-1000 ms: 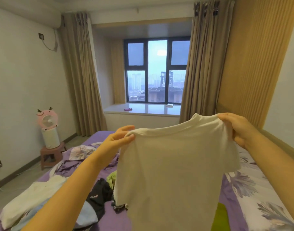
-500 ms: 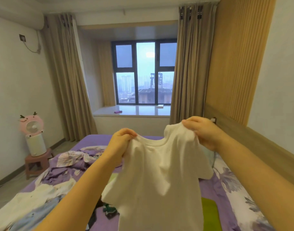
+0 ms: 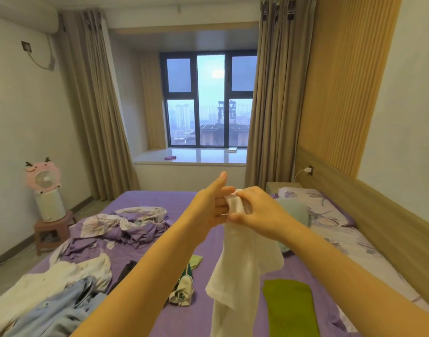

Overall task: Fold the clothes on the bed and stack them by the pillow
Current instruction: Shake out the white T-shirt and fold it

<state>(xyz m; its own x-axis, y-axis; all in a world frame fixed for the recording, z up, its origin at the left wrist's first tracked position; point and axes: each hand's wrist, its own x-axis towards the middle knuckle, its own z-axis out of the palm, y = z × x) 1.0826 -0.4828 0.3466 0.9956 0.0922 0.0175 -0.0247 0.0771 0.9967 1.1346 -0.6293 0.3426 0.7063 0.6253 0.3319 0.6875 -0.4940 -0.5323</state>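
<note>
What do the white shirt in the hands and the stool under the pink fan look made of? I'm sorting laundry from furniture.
White shirt: soft matte knit, probably cotton; it droops in limp folds. Stool: dull reddish-brown, likely moulded plastic, though painted wood is possible; too small to tell.

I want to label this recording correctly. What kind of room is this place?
Most likely a home bedroom: a bed with a purple sheet, a flowered pillow by the wooden headboard, and curtains beside a window.
</note>
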